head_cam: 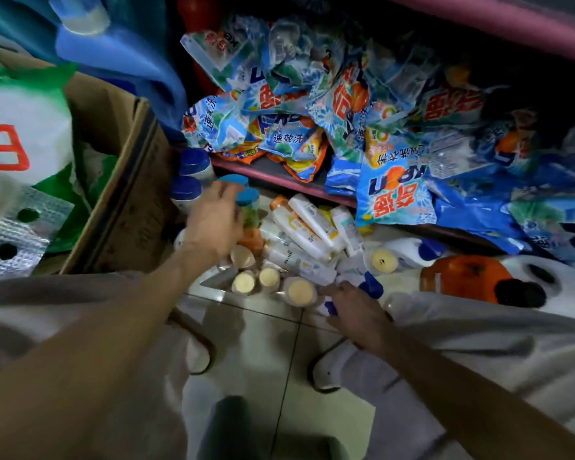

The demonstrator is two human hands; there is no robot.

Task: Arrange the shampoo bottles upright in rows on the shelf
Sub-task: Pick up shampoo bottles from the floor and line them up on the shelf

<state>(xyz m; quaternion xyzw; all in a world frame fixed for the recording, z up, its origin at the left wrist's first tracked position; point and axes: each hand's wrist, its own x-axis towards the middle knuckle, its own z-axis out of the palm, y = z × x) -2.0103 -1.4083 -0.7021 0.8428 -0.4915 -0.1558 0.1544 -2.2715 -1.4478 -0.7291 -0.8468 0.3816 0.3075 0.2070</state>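
Tiled floor (pixel 256 330) under crowded shelf (pixel 279 180)

We see white plastic shampoo bottles (pixel 307 227) lying tumbled in a heap under the pink shelf edge (pixel 279 180) — cream-capped ones (pixel 269 277) upright in front, blue-capped ones (pixel 248 197) upright at left.

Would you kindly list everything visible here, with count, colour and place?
Detergent bags: many, blue, heaped on the upper shelf.
White bottles: several, lying in a heap, lower level.
Upright bottles: at least four, cream caps, in front.
Blue-capped bottles: about four, upright, left.
Orange jug: one, lying, right.
Cardboard box: one, brown, left.
Sack: one, white and green, in the box.
Left hand: around a blue-capped bottle.
Right hand: on a blue-capped item, grip unclear.
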